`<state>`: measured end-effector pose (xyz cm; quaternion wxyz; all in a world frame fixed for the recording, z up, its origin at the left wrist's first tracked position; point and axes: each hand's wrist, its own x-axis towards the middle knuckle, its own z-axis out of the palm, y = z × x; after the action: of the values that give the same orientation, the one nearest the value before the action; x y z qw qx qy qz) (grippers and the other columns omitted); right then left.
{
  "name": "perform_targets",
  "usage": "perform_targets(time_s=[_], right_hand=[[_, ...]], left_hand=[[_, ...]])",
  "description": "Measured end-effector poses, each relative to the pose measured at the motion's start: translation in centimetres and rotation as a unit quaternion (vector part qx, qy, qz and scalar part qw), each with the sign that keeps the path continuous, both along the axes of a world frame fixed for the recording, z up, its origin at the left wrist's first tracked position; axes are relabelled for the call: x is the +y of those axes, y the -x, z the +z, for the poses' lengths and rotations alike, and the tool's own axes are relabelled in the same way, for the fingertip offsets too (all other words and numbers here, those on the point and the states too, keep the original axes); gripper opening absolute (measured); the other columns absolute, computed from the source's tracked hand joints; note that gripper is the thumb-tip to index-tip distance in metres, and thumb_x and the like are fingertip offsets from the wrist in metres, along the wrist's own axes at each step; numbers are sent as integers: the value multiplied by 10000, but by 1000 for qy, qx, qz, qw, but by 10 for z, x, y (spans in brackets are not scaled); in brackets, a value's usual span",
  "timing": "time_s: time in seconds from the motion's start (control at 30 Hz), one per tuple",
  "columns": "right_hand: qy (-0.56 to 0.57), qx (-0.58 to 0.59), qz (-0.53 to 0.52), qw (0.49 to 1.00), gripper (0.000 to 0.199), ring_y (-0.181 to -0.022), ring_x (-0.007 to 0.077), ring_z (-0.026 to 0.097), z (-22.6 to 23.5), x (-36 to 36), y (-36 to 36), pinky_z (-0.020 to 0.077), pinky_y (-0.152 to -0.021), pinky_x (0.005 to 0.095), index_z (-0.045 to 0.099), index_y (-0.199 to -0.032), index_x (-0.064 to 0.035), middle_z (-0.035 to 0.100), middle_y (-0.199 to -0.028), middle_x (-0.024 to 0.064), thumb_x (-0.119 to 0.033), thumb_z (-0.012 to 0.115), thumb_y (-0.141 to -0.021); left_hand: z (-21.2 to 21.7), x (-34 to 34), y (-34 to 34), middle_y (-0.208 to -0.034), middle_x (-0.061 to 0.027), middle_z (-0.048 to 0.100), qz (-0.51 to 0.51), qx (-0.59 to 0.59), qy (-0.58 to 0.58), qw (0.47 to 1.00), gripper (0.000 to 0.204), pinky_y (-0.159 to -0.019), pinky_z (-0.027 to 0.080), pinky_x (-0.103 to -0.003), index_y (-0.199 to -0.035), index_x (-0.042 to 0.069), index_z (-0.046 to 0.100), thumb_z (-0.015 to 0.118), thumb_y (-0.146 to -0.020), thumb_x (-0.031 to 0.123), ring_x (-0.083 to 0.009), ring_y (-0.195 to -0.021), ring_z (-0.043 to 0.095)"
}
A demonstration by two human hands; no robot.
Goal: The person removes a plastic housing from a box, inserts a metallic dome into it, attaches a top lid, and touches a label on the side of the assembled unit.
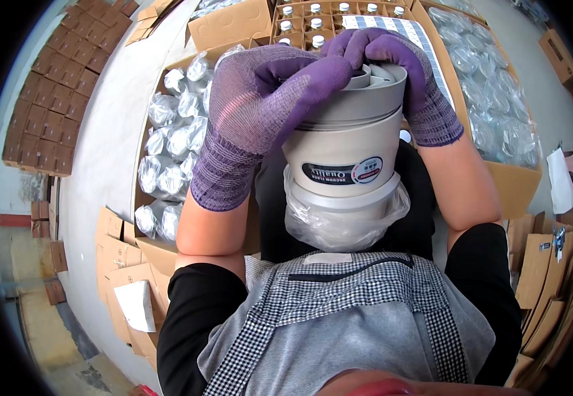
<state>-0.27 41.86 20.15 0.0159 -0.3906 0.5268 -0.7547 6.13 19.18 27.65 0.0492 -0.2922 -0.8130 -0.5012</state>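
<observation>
A cream vacuum flask (342,142) stands between my arms, in front of my lap. Its printed label appears upside down, and its grey end (384,92) with a round recess faces up. A clear plastic bag (339,228) is bunched around the lower end. My left hand (253,99), in a purple coated glove, grips the grey end from the left with the thumb along the rim. From the far right side my right hand (395,56), gloved alike, curls its fingers over the same rim. The left fingertips are partly hidden.
An open carton (142,237) of plastic-wrapped items lies at left, another (524,181) at right. Ahead, a divided carton (270,26) holds several silver-capped pieces beside a blue-and-white sheet (425,39). Stacked brown boxes (62,86) rise at far left; flattened cardboard (544,284) leans at right.
</observation>
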Motion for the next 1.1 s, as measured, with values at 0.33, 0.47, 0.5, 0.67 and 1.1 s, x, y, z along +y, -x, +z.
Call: perform_targets(time_s=[0.33,0.47,0.5,0.67,1.1], right_hand=[[25,-38,88,995,353,-1145,321,584,-6,2,7,449,-1073,439,675,-899,22,651,-1054,207,-236,436,-929],[166,-36,214,962,279,-1156,325,537,-34,-25,17,367,-1159,518,667,-886,-49,618,-992,105,-259,493,-943],[227,-41,242,943,281,-1211,335,520,-42,-35,14,365,-1173,517,682,-936,-40,626,-1051,129,-257,502,-941],[106,-113,134,979,375,-1268,388,533,-33,-10,3,320,-1200,532,712,-1014,-30,690,-1062,125,-324,479,-989],[-213,225,-261,914,496,-1051,270,698,45,-13,-94,533,-977,378,689,-1212,18,712,-1136,186,-343,373,-1090]], left_hand=[[-8,3,-12,-837,-119,735,14,-24,-74,997,379,-689,565,-310,-1002,-10,778,733,-906,354,-162,-765,702],[-1,30,-25,-866,-139,746,36,150,112,982,425,-781,584,-348,-1043,31,772,623,-963,420,-237,-787,731],[0,42,-28,-866,-146,742,56,197,154,967,417,-782,585,-352,-1026,44,776,629,-959,428,-241,-795,736],[-11,15,-5,-890,-131,746,-60,62,20,996,487,-889,560,-422,-951,3,758,580,-987,455,-270,-880,736],[-67,-19,36,-1176,-195,695,-140,-6,-248,959,796,-1001,501,-383,-1202,-66,665,226,-1064,584,-281,-1154,648]])
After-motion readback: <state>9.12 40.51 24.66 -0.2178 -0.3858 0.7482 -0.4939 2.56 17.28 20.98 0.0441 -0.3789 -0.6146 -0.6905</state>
